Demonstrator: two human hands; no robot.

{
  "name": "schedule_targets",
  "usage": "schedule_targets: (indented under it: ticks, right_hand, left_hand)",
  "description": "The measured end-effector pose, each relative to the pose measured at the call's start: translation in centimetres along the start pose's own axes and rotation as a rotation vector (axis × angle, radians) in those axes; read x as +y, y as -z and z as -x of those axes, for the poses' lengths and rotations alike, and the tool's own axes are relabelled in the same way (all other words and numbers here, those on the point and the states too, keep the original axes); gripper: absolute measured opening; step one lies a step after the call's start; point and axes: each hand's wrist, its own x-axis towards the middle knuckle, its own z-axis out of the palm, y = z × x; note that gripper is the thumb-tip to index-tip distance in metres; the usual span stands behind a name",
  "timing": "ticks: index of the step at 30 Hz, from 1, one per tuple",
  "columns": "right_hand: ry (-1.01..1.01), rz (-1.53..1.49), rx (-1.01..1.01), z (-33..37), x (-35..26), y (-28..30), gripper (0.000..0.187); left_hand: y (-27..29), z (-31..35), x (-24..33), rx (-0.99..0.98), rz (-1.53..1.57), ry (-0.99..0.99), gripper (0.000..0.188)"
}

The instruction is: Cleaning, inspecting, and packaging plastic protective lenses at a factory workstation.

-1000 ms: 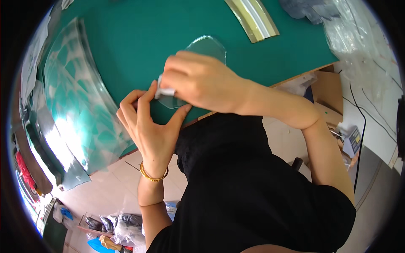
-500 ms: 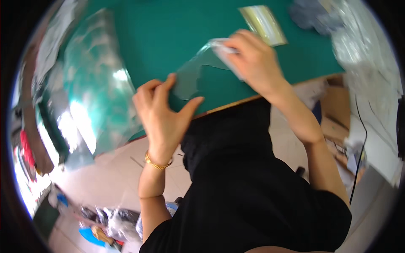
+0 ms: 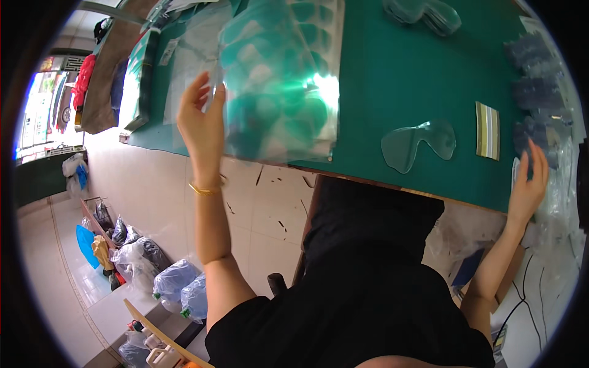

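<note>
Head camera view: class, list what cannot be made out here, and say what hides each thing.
- Right hand: what its fingers touch is lost in crumpled clear plastic bags near the rim.
- Left hand: grip on the glossy clear plastic sheet stack blurred by glare.
- Person's lap: covered by black clothing.

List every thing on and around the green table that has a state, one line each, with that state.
Left hand: raised, fingers on the edge of the glossy sheet stack.
Glossy sheet stack: lying at the table's near edge, glaring with reflected light.
Right hand: open, resting on clear plastic bags.
Clear goggle lens: flat on the green table, untouched.
Striped card: lying flat.
</note>
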Motion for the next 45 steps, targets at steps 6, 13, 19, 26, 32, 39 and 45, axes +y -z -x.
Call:
schedule_targets:
  ticks: [6, 13, 19, 26, 32, 39, 45]
  right_hand:
    - [0.460, -0.685, -0.244, -6.3, -19.8, -5.1, 0.022]
    - [0.691, -1.064, -0.347, -10.2, -35.5, -14.0, 0.020]
    - [0.661, -0.989, -0.482, -12.3, -38.0, -14.8, 0.023]
    - [1.016, -0.774, -0.196, -12.2, -36.8, -15.3, 0.017]
    - [0.345, -1.163, -0.398, -13.8, -34.3, -15.8, 0.014]
    - [0.035, -1.250, 0.119, -17.6, -24.8, -12.5, 0.022]
    - [1.103, -0.661, 0.481, -9.8, -21.3, -4.6, 0.012]
  left_hand:
    - [1.7, -6.7, -4.4, -0.416, 0.097, 0.454, 0.077]
    - [0.4, -7.0, -1.3, -0.429, 0.367, 0.413, 0.027]
    - [-0.7, -6.2, -0.4, -0.455, 0.638, 0.252, 0.025]
    - [-2.0, -5.7, -1.5, -0.499, 0.775, 0.312, 0.025]
    - [-1.8, -5.1, -2.8, -0.571, 0.760, 0.293, 0.024]
    - [-2.0, -4.7, -2.7, -0.046, -0.350, -0.236, 0.044]
    - [-4.4, 4.2, 10.1, -0.596, 1.334, 0.293, 0.031]
